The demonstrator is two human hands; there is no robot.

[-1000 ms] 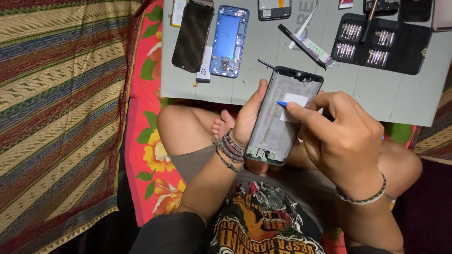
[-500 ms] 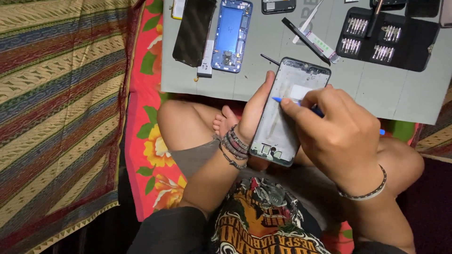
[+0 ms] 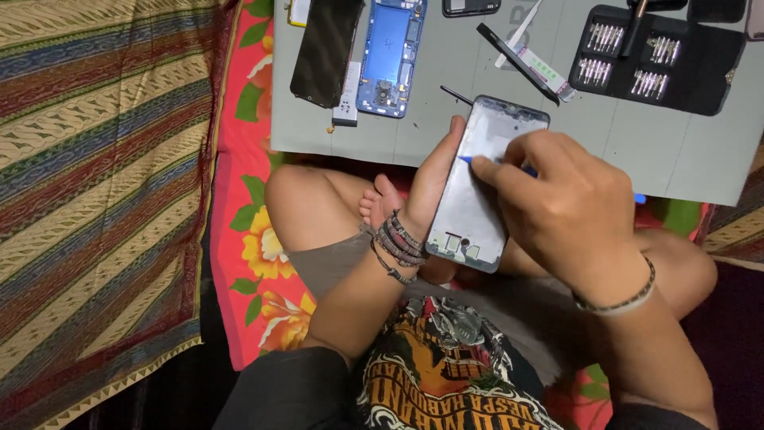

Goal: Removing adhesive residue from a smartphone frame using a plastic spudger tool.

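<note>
An opened phone frame (image 3: pixel 484 179) is held over the person's lap, tilted, its top end just over the near edge of the grey mat (image 3: pixel 700 159). The left hand (image 3: pixel 430 187) grips the frame along its left edge, fingers wrapped behind it and thumb on the rim. The right hand (image 3: pixel 561 207) is closed around a thin blue tool (image 3: pixel 497 162), whose tip touches the upper part of the frame's inner face. Both wrists wear bracelets. Beyond the frame, on the mat, a black screen panel (image 3: pixel 326 48) lies beside a blue phone body (image 3: pixel 390 56), both up and to the left of the frame. A black case of screwdriver bits (image 3: pixel 656 60) sits up and to the right. A striped cloth (image 3: pixel 95 199) covers the area far left of the frame.
</note>
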